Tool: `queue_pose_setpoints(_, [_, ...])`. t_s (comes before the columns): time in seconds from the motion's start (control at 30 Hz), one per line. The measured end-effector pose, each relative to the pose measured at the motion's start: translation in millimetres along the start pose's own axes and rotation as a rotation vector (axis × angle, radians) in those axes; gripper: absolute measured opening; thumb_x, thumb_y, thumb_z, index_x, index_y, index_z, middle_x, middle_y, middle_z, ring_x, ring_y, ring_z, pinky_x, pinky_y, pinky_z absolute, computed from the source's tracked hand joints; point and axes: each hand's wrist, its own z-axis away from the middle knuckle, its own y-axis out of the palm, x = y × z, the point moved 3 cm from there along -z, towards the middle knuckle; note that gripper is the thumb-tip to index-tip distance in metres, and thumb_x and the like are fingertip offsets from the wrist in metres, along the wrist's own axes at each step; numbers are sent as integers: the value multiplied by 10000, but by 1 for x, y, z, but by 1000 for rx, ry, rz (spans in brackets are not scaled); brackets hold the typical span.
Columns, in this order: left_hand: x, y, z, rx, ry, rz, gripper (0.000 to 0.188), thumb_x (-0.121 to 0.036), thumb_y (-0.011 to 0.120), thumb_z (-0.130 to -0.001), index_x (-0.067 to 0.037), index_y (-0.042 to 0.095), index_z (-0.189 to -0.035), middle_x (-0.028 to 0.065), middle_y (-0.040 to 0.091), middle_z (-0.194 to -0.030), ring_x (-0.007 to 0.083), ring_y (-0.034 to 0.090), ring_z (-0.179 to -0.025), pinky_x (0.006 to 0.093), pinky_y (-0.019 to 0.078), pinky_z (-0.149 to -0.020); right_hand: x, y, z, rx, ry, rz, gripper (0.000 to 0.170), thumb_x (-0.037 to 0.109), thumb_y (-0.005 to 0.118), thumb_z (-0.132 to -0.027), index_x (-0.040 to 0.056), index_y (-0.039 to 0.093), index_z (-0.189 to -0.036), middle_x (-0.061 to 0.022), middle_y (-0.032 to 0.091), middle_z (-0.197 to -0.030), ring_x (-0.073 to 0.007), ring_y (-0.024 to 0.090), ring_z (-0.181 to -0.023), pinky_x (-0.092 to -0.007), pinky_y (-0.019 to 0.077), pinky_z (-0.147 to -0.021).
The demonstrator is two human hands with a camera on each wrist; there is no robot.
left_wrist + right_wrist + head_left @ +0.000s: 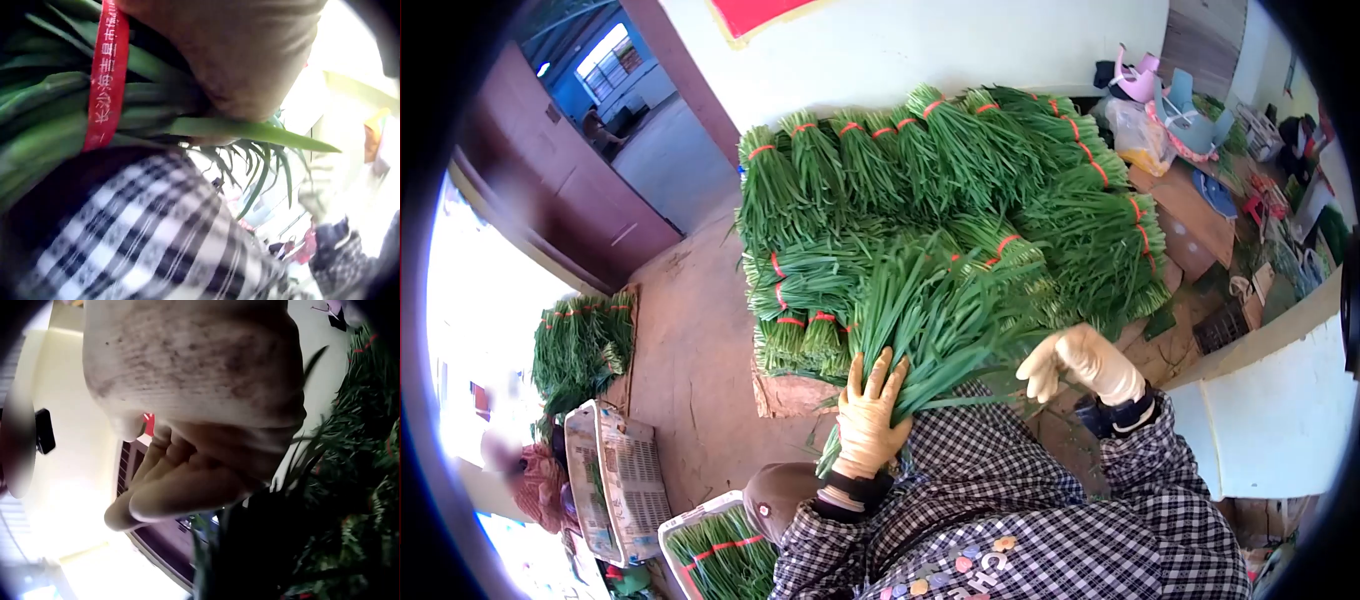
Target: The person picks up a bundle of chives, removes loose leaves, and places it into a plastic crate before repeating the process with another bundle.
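Observation:
Both hands wear pale gloves. In the head view the left hand (870,425) lies with spread fingers on a bunch of long green leaves (940,330) at the lap. A red printed band (107,78) circles green leaves beside that hand in the left wrist view. The right hand (1090,365) is raised to the right of the leaves, its fingers loosely bent and holding nothing. Seen from the right wrist, the same hand (200,425) hangs above dark leaves (256,544), apart from the stack.
Red-banded bundles (900,160) are piled against the wall. More bundles (580,340) lie at the left, near a crate (635,480); another crate holding bundles (720,550) stands at the bottom. Bags and slippers (1215,193) lie at the right, beside a white surface (1270,410).

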Motion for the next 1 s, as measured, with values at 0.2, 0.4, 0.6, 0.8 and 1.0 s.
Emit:
queue_pose_setpoints(0.2, [85,-22,-3,32,-384,1242,622,57,663,-885,-38,513,-1482,94,644,-1351,218,605,-1261,364,474,-1101,-51,18,-4,-26,382,86,475,457,602,-1059,82,690,-1338,-75,771,-1098,-146,733,-915,-283,593,-793])
queue_pose_setpoints(0.4, [89,-26,4,39,-491,1896,638,75,669,-824,-46,563,-1441,101,702,-1271,249,702,-1104,394,582,-988,-86,62,-77,-31,212,-122,766,546,625,-1018,-2,455,-1526,-169,656,-1362,-265,685,-1151,-397,534,-1051])
queue_pose_setpoints(0.6, [77,3,6,193,-536,1816,664,-2,729,-873,-34,501,-1495,119,654,-1353,256,643,-1223,418,539,-1049,-69,84,-119,-204,95,-42,459,377,774,-957,-3,725,-1209,-122,765,-1177,-249,696,-1132,-378,532,-1033])
queue_pose_setpoints(0.8, [45,-25,-7,9,-457,1199,562,-88,756,-960,-20,512,-1462,101,663,-1327,202,644,-1177,350,535,-1016,-50,99,-110,-294,17,-220,377,245,794,-956,-22,720,-1212,-115,748,-1225,-187,698,-1103,-327,549,-995])
queue_pose_setpoints(1.0, [55,-8,-4,-257,-639,1512,325,-5,705,-950,-15,652,-1270,74,733,-1146,169,700,-977,324,580,-878,-64,84,-87,-383,53,-40,377,253,783,-969,-34,717,-1202,-91,750,-1201,-155,692,-1074,-304,537,-996])
